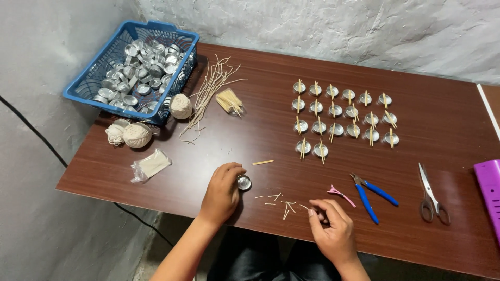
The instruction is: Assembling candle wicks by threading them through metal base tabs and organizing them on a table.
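Head view: left hand [223,193] touches metal cup [244,182].

Three twine balls [138,134]; one scissors [430,195] (one pliers [371,192]).

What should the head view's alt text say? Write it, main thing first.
A person's left hand holds a small metal cup on a brown table while the right hand pinches a short wick piece. Rows of cups with sticks, a blue basket and blue pliers lie around.
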